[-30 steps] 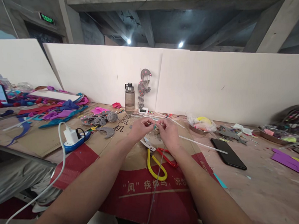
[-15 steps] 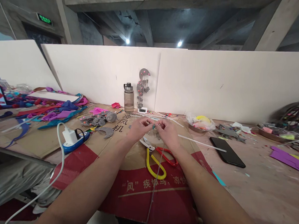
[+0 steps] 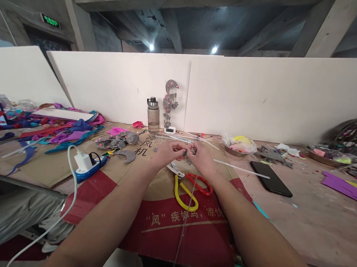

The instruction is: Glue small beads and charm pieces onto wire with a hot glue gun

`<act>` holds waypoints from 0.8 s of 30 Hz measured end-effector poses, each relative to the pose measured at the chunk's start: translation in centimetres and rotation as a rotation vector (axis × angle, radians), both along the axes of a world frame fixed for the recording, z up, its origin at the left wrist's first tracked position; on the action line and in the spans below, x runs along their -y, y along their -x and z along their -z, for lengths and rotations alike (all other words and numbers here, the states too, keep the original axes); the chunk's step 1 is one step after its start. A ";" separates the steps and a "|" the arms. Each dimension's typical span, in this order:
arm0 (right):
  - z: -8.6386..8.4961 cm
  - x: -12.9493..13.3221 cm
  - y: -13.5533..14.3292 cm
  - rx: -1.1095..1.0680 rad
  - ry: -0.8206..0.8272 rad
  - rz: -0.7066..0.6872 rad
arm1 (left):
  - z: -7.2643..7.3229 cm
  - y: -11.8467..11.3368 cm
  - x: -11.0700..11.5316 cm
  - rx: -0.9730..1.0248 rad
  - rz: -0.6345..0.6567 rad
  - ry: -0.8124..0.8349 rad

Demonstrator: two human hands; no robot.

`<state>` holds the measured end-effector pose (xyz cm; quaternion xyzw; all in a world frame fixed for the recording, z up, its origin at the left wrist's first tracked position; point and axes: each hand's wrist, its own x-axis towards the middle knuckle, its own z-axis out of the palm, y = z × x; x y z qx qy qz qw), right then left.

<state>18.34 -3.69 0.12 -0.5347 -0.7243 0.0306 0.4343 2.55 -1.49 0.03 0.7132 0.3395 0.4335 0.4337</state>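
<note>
My left hand (image 3: 170,152) and my right hand (image 3: 199,155) meet above the cardboard, both with thumb and fingers pinched. Between the fingertips is a small dark teal piece (image 3: 185,152), mostly covered, its kind unclear. A thin grey string (image 3: 185,218) hangs from below my right hand toward the lap; where it starts is hidden by the fingers. Just under my wrists lie scissors (image 3: 180,174) with one yellow and one red handle. To the left are a grey felt crescent (image 3: 127,157) and a ball of grey yarn (image 3: 132,138).
A water bottle (image 3: 153,115) and small digital clock (image 3: 170,129) stand by the white partition (image 3: 259,98), where a grey moon ornament (image 3: 170,100) hangs. On the right are a black phone (image 3: 271,179) and a bowl (image 3: 238,151). A blue power strip (image 3: 90,170) sits left.
The fingertips have shifted slightly around the small teal piece, and more of it is covered. The whole view has tilted a little; the objects on the table stay put.
</note>
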 end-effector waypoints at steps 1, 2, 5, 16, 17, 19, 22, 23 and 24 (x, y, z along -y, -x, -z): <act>0.1 0.0 0.1 0.016 -0.021 -0.008 | -0.1 -0.1 0.2 -0.030 -0.028 0.004; 0.2 -0.1 0.2 0.029 -0.044 -0.015 | -0.2 -0.1 0.3 -0.064 -0.057 -0.001; 0.5 -0.2 0.3 0.046 -0.105 -0.031 | -0.6 -0.1 0.7 -0.171 -0.138 -0.103; 0.9 0.7 1.0 -0.127 -0.095 -0.095 | -0.8 -0.2 0.6 0.067 -0.255 -0.104; 0.9 0.8 1.1 -0.123 -0.099 -0.099 | -0.6 -0.2 0.4 0.096 -0.242 -0.083; 0.7 1.0 1.2 -0.103 -0.107 -0.101 | -0.3 -0.2 0.1 0.142 -0.227 -0.063; 0.7 1.1 1.2 -0.098 -0.095 -0.098 | 0.1 -0.3 -0.4 0.188 -0.212 -0.052; 0.7 1.1 1.2 -0.109 -0.088 -0.096 | 0.3 -0.3 -0.5 0.204 -0.211 -0.050; 0.8 1.1 1.2 -0.122 -0.080 -0.093 | 0.4 -0.3 -0.7 0.224 -0.212 -0.050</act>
